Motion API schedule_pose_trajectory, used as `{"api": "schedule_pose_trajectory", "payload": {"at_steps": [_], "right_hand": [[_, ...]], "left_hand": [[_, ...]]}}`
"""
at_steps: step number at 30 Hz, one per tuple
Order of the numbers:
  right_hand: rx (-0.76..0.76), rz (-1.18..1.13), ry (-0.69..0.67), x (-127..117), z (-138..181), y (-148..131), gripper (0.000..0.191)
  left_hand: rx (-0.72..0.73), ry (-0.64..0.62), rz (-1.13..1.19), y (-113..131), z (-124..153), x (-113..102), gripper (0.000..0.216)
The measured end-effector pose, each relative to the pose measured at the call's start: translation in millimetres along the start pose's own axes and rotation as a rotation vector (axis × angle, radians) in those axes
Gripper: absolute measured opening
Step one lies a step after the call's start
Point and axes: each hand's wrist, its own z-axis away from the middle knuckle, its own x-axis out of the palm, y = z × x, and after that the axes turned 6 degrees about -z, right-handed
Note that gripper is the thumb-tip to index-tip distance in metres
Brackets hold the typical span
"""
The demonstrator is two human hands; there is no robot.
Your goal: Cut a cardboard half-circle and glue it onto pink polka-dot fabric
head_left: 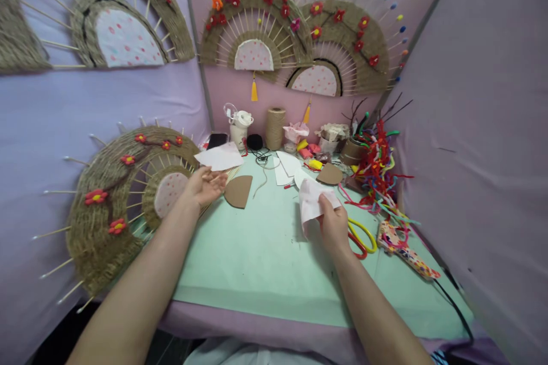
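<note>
My right hand (334,221) is closed on a thin white piece of cloth or paper (309,201), pinched at its right side and hanging in soft folds above the table. My left hand (207,187) is turned palm up with loosely bent fingers and nothing visible in it. Just behind its fingertips lies another pale sheet (220,155); whether they touch is hard to tell. A brown cardboard piece with a curved edge (238,191) rests right of my left hand. Yellow and red scissor handles (363,235) show beside my right hand.
A twine-wrapped fan (103,199) with protruding sticks leans at left. Along the back stand a twine spool (275,128), a white bottle-like container (240,128) and colourful pipe cleaners (374,165). A patterned glue gun (405,251) with a cord lies at right. Decorated fans (257,17) hang behind.
</note>
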Motion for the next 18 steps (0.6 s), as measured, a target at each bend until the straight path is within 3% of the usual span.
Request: {"api": "schedule_pose_trajectory", "payload": {"at_steps": [3, 7, 9, 11, 14, 18], "right_hand": [[0.010, 0.095, -0.063, 1, 2, 3, 0.033], [-0.066, 0.219, -0.051, 4, 0, -9, 0.034], [-0.184, 0.307, -0.052, 7, -1, -19, 0.031], [-0.328, 0.402, -0.110, 12, 1, -27, 0.026], [-0.470, 0.589, -0.354, 23, 9, -28, 0.018], [-0.401, 0.885, -0.921, 35, 25, -12, 0.010]], "left_hand": [[0.035, -0.049, -0.168, -18, 4, 17, 0.011], [0.135, 0.022, -0.414, -28, -1, 37, 0.049], [0.201, 0.068, -0.649, -33, -3, 44, 0.068], [0.278, 0.092, -1.046, -40, -3, 49, 0.078], [0.330, 0.098, -1.413, -50, -1, 53, 0.084], [0.346, 0.091, -1.448, -56, -2, 49, 0.088]]}}
